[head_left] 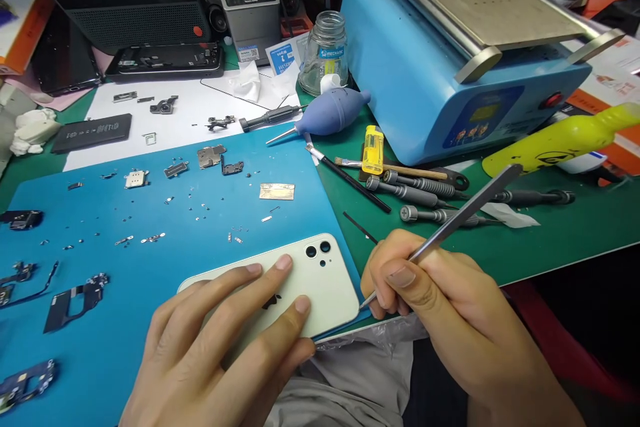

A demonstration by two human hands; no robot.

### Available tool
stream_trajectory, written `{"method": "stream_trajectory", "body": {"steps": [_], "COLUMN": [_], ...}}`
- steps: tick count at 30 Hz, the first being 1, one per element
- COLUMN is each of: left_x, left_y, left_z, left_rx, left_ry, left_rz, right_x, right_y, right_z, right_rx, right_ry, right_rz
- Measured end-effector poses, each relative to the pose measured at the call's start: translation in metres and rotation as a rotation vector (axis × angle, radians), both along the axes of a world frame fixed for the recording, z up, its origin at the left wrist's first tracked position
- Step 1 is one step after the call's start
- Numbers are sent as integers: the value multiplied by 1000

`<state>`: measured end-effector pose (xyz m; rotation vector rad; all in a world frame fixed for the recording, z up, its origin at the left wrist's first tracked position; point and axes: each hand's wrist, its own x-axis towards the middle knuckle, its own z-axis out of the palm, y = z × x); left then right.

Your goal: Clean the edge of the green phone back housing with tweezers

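A pale green-white smartphone back, with a black logo and a camera cluster, lies face down at the near edge of the blue mat. Across it spreads my left hand, fingers apart and resting flat on the panel, thumb by the near edge. My right hand is closed in a pen-like grip around a slim metal pointed tool. The tool's fine tip touches or nearly touches the phone's near right corner. Whether the tip is inside a seam cannot be made out.
Small phone parts and screws lie across the mat. Beyond are a black battery, a blue air blower and a glass jar. Screwdrivers, a brush and a yellow lighter sit right, before a blue heating-plate machine and yellow bottle.
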<state>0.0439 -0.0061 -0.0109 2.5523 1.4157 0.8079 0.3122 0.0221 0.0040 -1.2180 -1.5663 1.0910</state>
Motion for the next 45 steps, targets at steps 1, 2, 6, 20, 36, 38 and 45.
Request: {"method": "stream_trajectory", "body": {"steps": [1,2,6,20,36,38,45], "left_x": [0,0,2,-8,6,5,5], "left_y": [0,0,0,6,-3,-3,-4], "left_z": [0,0,0,0,-2,-1,1], "left_rx": [-1,-4,-11,21,-24,-34,-48], "left_ry": [4,8,2,68,-18,-12,-14], "left_rz": [4,6,12,-55,63,61,66], "right_x": [0,0,3,3,4,4,6], "right_y": [0,-1,-3,-2,-6,-6,-8], "right_z": [0,-1,-2,2,1,0,-4], "right_rx": [5,11,13,-13,-27,-35,-32], "right_ry": [0,-1,-10,-40,-25,-25,-7], "right_rz": [3,6,15,-28,18,11,-1]}}
